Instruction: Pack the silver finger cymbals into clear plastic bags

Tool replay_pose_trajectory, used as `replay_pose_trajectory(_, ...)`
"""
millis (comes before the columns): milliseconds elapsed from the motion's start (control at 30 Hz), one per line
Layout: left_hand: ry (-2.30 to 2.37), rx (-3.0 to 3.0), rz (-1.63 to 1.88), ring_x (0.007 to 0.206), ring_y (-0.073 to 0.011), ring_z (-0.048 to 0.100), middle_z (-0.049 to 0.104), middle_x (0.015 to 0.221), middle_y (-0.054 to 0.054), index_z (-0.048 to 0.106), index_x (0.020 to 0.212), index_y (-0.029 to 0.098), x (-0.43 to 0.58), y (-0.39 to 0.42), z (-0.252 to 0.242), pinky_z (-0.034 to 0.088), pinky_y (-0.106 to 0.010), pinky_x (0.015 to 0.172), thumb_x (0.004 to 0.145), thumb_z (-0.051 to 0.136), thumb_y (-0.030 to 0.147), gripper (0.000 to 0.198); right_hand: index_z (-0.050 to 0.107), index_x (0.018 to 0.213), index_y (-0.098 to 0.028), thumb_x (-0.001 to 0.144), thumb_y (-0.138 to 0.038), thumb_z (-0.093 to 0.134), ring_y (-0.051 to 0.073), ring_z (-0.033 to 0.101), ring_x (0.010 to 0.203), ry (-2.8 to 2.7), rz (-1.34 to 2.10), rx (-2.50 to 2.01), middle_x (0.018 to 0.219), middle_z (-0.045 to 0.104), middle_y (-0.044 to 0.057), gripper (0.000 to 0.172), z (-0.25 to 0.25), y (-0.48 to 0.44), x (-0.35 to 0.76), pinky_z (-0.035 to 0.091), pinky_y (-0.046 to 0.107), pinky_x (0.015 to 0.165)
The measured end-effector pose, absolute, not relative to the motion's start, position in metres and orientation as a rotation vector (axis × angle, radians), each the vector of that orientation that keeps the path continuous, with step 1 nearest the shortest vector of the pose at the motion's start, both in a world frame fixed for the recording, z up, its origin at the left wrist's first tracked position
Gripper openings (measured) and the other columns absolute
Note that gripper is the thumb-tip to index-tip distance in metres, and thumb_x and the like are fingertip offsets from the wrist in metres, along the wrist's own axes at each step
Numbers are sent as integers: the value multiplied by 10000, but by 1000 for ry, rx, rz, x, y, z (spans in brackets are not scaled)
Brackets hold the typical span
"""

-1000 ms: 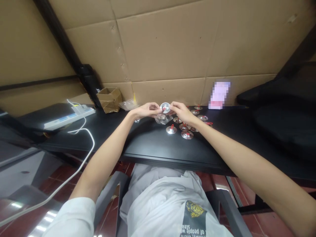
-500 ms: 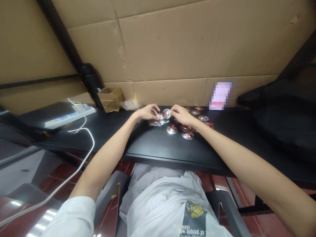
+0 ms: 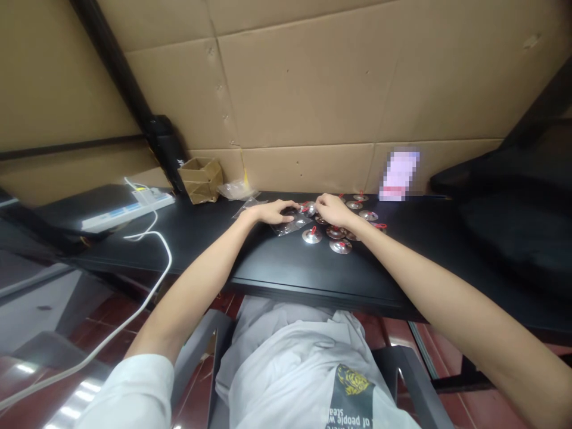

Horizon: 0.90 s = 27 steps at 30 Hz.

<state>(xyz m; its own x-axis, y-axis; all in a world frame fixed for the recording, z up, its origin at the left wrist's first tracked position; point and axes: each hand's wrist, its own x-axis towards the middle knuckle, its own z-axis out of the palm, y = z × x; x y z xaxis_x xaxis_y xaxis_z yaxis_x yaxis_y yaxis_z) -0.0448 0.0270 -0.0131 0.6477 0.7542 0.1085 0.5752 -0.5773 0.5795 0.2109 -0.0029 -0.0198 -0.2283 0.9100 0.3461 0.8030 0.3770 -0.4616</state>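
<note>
At the far left of the long black bench [image 3: 313, 280], a white power strip [image 3: 152, 202] rests on a dark flat case [image 3: 75, 205], and its white cable [image 3: 163, 253] loops over the front edge toward the floor. Along the back edge sit an open brown cardboard box [image 3: 200, 180] and a crumpled clear plastic bag [image 3: 235, 190], apparently kept back to leave the middle of the bench free for handwork.

The left hand [image 3: 270, 211] lies nearly flat, fingers extended and unclenched, on a second clear plastic bag [image 3: 286, 226], seemingly pinning it to the bench. Its fingertips end just beside a small silver finger cymbal [image 3: 308, 208] between the two hands. The right hand [image 3: 333, 210] curves downward with its fingers at that cymbal, though this view cannot show whether they grip it.

More silver cymbals with red loops [image 3: 340, 246] lie spread out singly near the back edge, around and in front of the right hand, perhaps so each stays easy to reach. Farther right, a pixelated pink card [image 3: 399, 174] stands against the cardboard-lined wall [image 3: 304, 89], and a black padded bag [image 3: 513, 208] fills the right end.
</note>
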Motion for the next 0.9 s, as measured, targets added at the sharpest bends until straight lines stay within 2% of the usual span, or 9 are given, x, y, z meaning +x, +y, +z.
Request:
replay_pose_trajectory(67, 1065, 2380, 521, 1330, -325, 604, 713, 1407, -98, 734, 1346, 298, -43, 28, -15, 413, -449, 1189, 743, 893, 348, 626, 682, 720, -210, 963, -159, 588, 278, 689, 907, -2030, 166, -1485, 929, 776, 131, 266, -22, 0, 214, 473, 340, 832)
replay_pose_trajectory(133, 1088, 2434, 621, 1277, -322, 622, 731, 1360, -101, 748, 1305, 286, -44, 30, -14, 433, -450, 1160, 720, 917, 358, 614, 679, 746, -207, 981, -180, 591, 279, 686, 961, -2005, 96, -1490, 1002, 766, 146, 253, -25, 2, 216, 484, 350, 880)
replay_pose_trajectory(233, 1108, 2467, 652, 982, -256, 684, 792, 1101, -85, 803, 1106, 234, -51, 34, -11, 514, -373, 970, 737, 899, 318, 390, 655, 772, -207, 1013, -184, 552, 282, 676, 1022, -2007, 89, -1451, 1043, 741, 154, 262, -25, 2, 214, 487, 368, 941)
replay_pose_trajectory(300, 1090, 2450, 593, 827, -221, 680, 799, 937, -65, 826, 964, 216, -55, 35, -9, 519, -336, 854, 764, 872, 297, 221, 646, 790, -206, 1012, -178, 542, 288, 669, 1059, -1987, 133, -1406, 1053, 731, 154, 246, -23, 0, 210, 481, 379, 977)
replay_pose_trajectory(433, 1036, 2451, 599, 846, -221, 713, 812, 886, -55, 860, 853, 232, -58, 33, -6, 522, -319, 859, 760, 889, 319, 131, 650, 788, -214, 1000, -201, 548, 276, 664, 1061, -1910, 225, -1324, 1052, 734, 129, 236, -18, -5, 200, 485, 372, 985)
replay_pose_trajectory(600, 992, 2452, 506, 955, -241, 727, 819, 1020, -64, 887, 999, 254, -56, 30, -4, 533, -314, 890, 689, 955, 404, 351, 655, 655, -212, 919, -172, 564, 253, 676, 864, -1997, 366, -1385, 846, 739, 102, 282, -20, -9, 196, 486, 337, 835)
replay_pose_trajectory(700, 992, 2436, 493, 1032, -262, 719, 814, 1080, -80, 863, 1104, 248, -57, 32, -6, 535, -331, 895, 673, 961, 402, 468, 671, 610, -208, 890, -150, 557, 268, 680, 814, -2046, 345, -1435, 714, 718, 106, 308, -24, -7, 200, 471, 342, 800)
replay_pose_trajectory(800, 1006, 2330, 535, 1082, -277, 710, 792, 1169, -113, 790, 1233, 207, -56, 35, -10, 543, -354, 905, 603, 988, 391, 686, 737, 650, -200, 872, -146, 582, 282, 689, 835, -2094, 302, -1472, 710, 734, 117, 276, -25, -5, 204, 471, 342, 807)
replay_pose_trajectory(900, 1062, 2280, 504, 1134, -279, 689, 756, 1217, -133, 700, 1329, 171, -55, 38, -12, 531, -383, 978, 564, 996, 447, 865, 807, 778, -168, 877, -166, 585, 278, 674, 873, -2160, 247, -1522, 795, 757, 132, 242, -25, -5, 205, 475, 346, 843)
